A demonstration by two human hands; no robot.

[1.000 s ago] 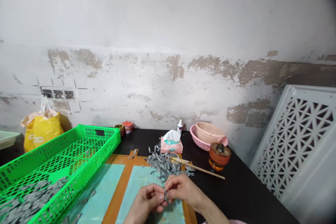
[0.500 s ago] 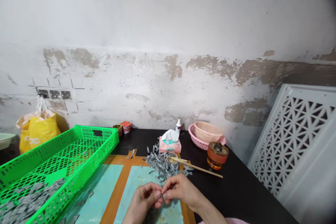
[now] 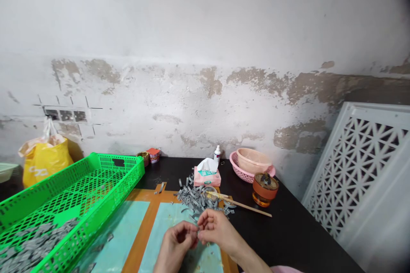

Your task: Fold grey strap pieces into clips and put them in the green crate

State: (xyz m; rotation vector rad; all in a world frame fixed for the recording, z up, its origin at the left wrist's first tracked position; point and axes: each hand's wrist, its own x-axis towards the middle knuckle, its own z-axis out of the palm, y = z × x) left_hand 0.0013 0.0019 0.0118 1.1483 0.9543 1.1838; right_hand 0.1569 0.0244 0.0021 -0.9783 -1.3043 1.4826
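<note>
Grey narrow strip (image 3: 197, 230) up in the air, mostly hidden and too small to read clearly, pinched between the fingertips of the left hand (image 3: 175, 244) and right hand (image 3: 218, 229), fingers curled and pressed in close above a pale teal mat (image 3: 166, 218) on an orange wooden board (image 3: 145, 217). Loose heap of curled grey strips (image 3: 198, 199) at the board's far edge, beside a pink tissue box (image 3: 207, 178); thin wooden stick (image 3: 246, 207) across the far right corner; more grey pieces (image 3: 35, 243) piled in the near corner of a bright green plastic crate (image 3: 121, 183) over the board's left edge.
</note>
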